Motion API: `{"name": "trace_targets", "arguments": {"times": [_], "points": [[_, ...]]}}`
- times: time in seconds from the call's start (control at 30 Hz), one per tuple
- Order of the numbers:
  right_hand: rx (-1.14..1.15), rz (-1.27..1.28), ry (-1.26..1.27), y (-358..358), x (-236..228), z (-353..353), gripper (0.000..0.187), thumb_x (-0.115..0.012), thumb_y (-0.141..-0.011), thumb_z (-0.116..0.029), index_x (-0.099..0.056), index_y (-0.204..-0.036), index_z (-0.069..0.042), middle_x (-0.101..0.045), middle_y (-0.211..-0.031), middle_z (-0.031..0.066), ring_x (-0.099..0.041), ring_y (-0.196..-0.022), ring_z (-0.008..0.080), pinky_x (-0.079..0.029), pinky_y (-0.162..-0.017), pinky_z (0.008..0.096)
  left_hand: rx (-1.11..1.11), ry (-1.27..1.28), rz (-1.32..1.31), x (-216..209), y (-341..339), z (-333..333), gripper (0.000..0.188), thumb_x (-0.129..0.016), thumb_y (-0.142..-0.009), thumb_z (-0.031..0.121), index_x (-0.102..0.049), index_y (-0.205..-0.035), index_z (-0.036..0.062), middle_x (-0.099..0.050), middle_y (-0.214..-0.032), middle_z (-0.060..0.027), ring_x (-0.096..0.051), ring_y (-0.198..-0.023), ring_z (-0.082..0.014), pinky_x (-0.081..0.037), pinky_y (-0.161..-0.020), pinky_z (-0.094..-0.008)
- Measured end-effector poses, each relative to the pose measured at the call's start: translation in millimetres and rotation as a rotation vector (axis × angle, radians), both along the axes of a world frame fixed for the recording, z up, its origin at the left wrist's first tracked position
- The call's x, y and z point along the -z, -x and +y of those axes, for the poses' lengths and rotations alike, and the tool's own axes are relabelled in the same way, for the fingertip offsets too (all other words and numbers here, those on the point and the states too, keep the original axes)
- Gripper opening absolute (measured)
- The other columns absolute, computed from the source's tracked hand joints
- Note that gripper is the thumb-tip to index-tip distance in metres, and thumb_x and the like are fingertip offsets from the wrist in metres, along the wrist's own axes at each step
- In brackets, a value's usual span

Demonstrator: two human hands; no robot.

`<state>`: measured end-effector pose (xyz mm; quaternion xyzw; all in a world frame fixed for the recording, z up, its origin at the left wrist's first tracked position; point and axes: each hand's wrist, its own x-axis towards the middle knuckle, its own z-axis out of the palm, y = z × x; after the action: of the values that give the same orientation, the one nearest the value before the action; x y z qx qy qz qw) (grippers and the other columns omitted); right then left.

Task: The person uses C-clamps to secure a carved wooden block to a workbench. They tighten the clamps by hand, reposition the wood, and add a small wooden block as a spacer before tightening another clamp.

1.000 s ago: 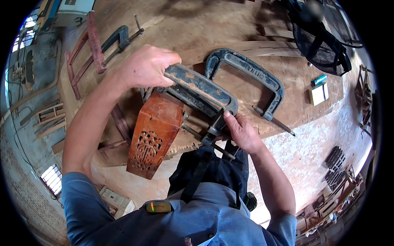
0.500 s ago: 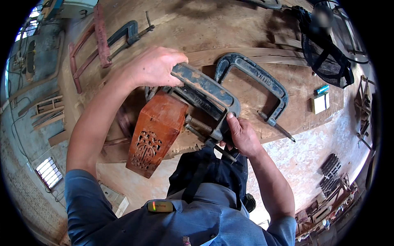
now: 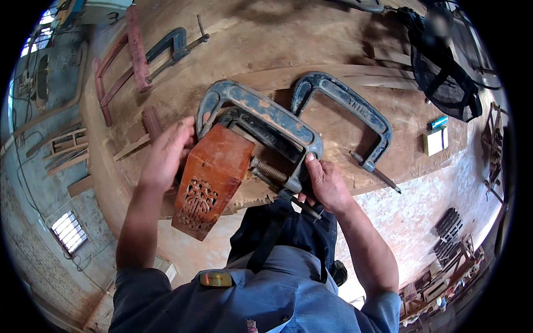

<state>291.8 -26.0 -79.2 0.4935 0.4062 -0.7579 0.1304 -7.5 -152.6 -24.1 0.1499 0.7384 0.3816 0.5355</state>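
A large blue-grey G-clamp (image 3: 272, 114) with worn paint spans the near part of the workbench. Its jaws lie around the upper end of a reddish-brown wooden piece (image 3: 219, 158) with an openwork carved panel, which juts past the bench edge. Below it sits a second, darker clamp (image 3: 266, 137), partly hidden. My right hand (image 3: 328, 186) grips the large clamp at its screw end, thumb on the frame and fingers partly hidden underneath. My left hand (image 3: 169, 152) is beside the wooden piece near the clamp's far-left jaw, slightly blurred, fingers stretched out; whether they touch the jaw is unclear.
Another G-clamp (image 3: 355, 105) lies to the right on the workbench (image 3: 244, 50). A clamp (image 3: 172, 47) and a red wooden frame (image 3: 136, 53) are at the upper left. A black mesh cap (image 3: 444, 83), a pale yellow block (image 3: 435, 141) and a long wooden strip (image 3: 344, 75) lie farther right.
My left hand has let go of the large clamp's frame and moved down and left to its jaw end. My right hand stays on the screw end.
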Motion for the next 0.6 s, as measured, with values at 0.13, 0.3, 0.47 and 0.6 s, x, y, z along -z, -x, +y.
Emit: {"name": "trace_targets", "arguments": {"times": [0.13,0.3,0.47,0.6], "points": [[0.076,0.009,0.043,-1.0,7.6,-7.5,0.063,-0.038,-0.099,-0.052,-0.059,-0.089,0.006,-0.061,-0.058,0.0134,-0.056,-0.044,0.0174,-0.043,-0.041,0.0278,-0.002,-0.136,0.005,-13.3,-25.3,5.1,0.047,-0.036,-0.104,0.029,-0.045,-0.135,-0.0051,-0.050,-0.136,-0.0117,-0.044,-0.127,-0.0162,-0.028,-0.110,-0.0296],[0.015,0.020,0.076,-1.4,8.5,-2.0,0.062,-0.038,-0.099,-0.052,-0.058,-0.088,0.006,-0.061,-0.059,0.0138,-0.056,-0.043,0.0172,-0.042,-0.039,0.0268,-0.163,-0.110,0.053,-7.7,-35.0,12.0,0.052,-0.040,-0.103,0.033,-0.045,-0.132,-0.0097,-0.054,-0.127,-0.0139,-0.051,-0.115,-0.0181,-0.038,-0.102,-0.0328],[0.020,0.024,0.065,1.6,-2.7,-2.0,0.061,-0.037,-0.101,-0.046,-0.059,-0.082,0.008,-0.062,-0.059,0.0158,-0.057,-0.045,0.0182,-0.044,-0.042,0.0293,-0.261,-0.057,-0.020,5.3,-21.7,5.3,0.040,-0.046,-0.101,0.025,-0.054,-0.124,-0.0054,-0.061,-0.110,-0.0074,-0.057,-0.102,-0.0130,-0.046,-0.092,-0.0295],[-0.029,0.049,0.037,-1.5,0.8,-2.0,0.062,-0.037,-0.099,-0.052,-0.057,-0.089,0.005,-0.061,-0.057,0.0121,-0.052,-0.040,0.0144,-0.041,-0.039,0.0253,-0.222,-0.044,0.002,3.6,-25.3,8.2,0.037,-0.046,-0.100,0.023,-0.057,-0.121,-0.0050,-0.060,-0.116,-0.0077,-0.054,-0.106,-0.0119,-0.039,-0.097,-0.0284]]}}
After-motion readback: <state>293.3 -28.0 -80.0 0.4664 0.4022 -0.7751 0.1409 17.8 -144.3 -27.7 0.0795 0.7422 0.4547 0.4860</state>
